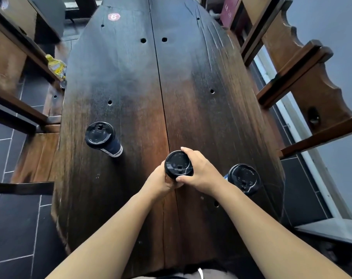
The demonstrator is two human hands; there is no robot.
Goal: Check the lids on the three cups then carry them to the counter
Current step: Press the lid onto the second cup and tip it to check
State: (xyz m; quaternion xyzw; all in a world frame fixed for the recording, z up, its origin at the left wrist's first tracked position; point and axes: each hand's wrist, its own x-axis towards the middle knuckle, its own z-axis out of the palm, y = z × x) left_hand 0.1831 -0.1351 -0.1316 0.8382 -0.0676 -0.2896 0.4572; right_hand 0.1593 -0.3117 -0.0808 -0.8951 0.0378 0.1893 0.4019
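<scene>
Three dark cups with black lids stand on a long dark wooden table (130, 77). The middle cup (177, 163) is in both my hands. My left hand (161, 182) grips its body from the left and below. My right hand (199, 171) curls over the lid's right rim, thumb at the near edge, fingers at the far edge. A second cup (100, 135), navy with a white band, stands apart at the left. The third cup (244, 178) stands just right of my right wrist, partly hidden by it.
Wooden chairs (292, 81) flank the table on both sides. A yellow packet (57, 66) lies at the left table edge. A red number sticker (114, 16) sits at the far end. Dark floor tiles (14, 218) lie to the left.
</scene>
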